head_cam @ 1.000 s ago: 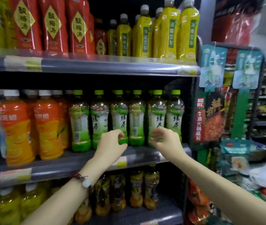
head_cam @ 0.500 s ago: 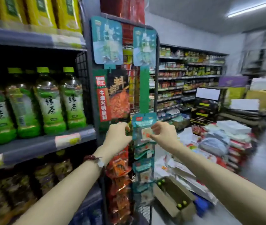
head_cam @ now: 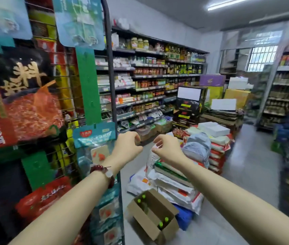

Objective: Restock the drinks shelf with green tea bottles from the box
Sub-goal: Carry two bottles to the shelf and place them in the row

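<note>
green-capped tea bottles [head_cam: 163, 222] stand in an open brown cardboard box [head_cam: 153, 215] on the grey floor [head_cam: 249, 175], low down in the middle. two green caps show at the near end of the box, and two more green caps [head_cam: 141, 198] show at the far end. the rest of each bottle is hidden inside the box.

both bare arms reach out in front, high above the box. the left hand [head_cam: 127, 147] has its fingers loosely curled, and it holds nothing. a dark red bead bracelet [head_cam: 104, 173] with one white bead sits on the left wrist. the right hand [head_cam: 167, 149] has loosely curled fingers too, and nothing is in it. the two hands are near each other but do not touch.

on the left stands a dark wire rack [head_cam: 111, 89] with hanging snack packs. one is a big black and red pack [head_cam: 25, 96], and below it hang pale blue packs [head_cam: 94, 142].

just behind the box lies a pile of white and red sacks [head_cam: 175, 184]. a blue bag [head_cam: 184, 217] lies right beside the box. long store shelves [head_cam: 150, 82] full of jars and bottles run along the far wall. the picture is a bit blurry at the edges.
</note>
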Demonstrator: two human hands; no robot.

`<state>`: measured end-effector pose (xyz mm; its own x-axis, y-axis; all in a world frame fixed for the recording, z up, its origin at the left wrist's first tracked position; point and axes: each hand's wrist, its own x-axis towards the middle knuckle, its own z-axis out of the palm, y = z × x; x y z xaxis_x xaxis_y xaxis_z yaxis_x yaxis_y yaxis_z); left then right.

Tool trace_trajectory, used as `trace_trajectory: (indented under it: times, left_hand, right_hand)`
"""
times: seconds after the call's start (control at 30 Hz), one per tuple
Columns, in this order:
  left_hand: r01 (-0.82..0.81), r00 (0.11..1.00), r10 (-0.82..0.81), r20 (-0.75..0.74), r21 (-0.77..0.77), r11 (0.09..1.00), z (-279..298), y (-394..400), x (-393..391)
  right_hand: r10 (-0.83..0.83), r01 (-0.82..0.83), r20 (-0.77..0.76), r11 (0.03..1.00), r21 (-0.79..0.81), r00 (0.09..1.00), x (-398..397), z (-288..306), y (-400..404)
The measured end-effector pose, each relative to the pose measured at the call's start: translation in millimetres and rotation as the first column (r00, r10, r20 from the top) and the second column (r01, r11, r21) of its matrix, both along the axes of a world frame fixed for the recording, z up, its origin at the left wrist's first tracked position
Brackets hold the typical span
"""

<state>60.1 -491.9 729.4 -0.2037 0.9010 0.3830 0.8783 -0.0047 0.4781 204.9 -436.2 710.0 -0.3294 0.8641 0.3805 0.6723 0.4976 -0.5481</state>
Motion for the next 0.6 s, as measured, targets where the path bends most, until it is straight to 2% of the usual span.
trace_trajectory:
  times: [0.3,0.4,0.6]
  left_hand:
    - [-0.001,0.996,0.002,0.088,-0.018,1.000,-14,177,18]
    - [-0.009,0.994,0.017,0.111,-0.066,0.998,-21,220,24]
    - [-0.115,0.982,0.128,0.139,-0.098,0.989,-55,315,33]
  right_hand:
    - [0.026,-0.023,0.095,0.999,-0.032,0.995,9,-4,164]
    - [0.025,-0.020,0.106,0.999,-0.044,0.994,21,-15,217]
    - [0.091,-0.075,0.150,0.991,-0.110,0.985,30,-52,337]
